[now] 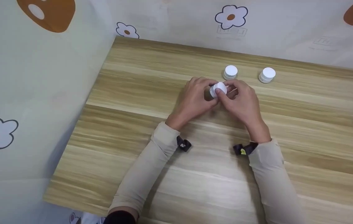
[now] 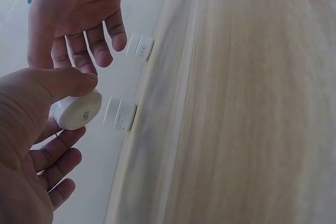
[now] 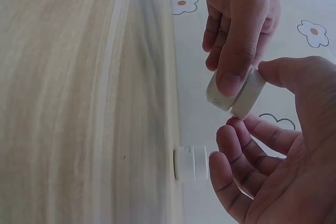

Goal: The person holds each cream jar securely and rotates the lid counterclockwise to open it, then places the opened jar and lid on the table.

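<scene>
A small white jar (image 1: 218, 89) is held up over the table between both hands, tilted with its lid up and to the right. My left hand (image 1: 193, 99) grips the jar's body, its thumb lying along the side, plain in the right wrist view. Thumb and forefinger of my right hand (image 1: 243, 99) pinch the lid (image 3: 251, 94), the other fingers loosely bent below. A narrow gap line shows between lid and body. In the left wrist view the jar's base (image 2: 84, 114) bears a small printed mark.
Just beyond the hands stands a second white lidded jar (image 1: 231, 72); a third jar (image 1: 267, 75) is upright farther right. Both rest on the wood-grain table (image 1: 126, 93) near its back edge. A flower-patterned wall covering (image 1: 176, 28) borders the table behind and at left.
</scene>
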### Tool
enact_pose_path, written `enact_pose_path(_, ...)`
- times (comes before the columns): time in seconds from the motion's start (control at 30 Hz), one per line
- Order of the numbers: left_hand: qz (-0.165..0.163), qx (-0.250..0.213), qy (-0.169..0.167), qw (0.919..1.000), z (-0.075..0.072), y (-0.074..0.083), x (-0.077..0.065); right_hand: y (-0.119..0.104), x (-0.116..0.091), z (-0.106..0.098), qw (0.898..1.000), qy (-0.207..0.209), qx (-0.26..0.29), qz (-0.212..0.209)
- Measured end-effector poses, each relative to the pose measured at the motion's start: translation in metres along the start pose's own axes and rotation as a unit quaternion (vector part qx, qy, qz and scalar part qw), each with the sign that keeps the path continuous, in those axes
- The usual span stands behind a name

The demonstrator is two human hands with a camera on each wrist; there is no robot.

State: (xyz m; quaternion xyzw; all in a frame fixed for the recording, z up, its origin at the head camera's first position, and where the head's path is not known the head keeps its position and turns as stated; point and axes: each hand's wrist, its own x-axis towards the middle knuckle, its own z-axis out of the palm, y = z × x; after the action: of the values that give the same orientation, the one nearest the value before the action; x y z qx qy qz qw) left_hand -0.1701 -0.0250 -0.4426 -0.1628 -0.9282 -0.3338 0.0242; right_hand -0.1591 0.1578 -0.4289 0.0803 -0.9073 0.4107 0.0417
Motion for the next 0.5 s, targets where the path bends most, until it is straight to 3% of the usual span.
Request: enact_pose_path(0.5, -0.014, 0.011, -0.017, 0.9997, -0.0034, 0.0015, 0.0003, -0.003, -0.0004, 0.0017, 1.0, 0.005, -0.001, -0.009)
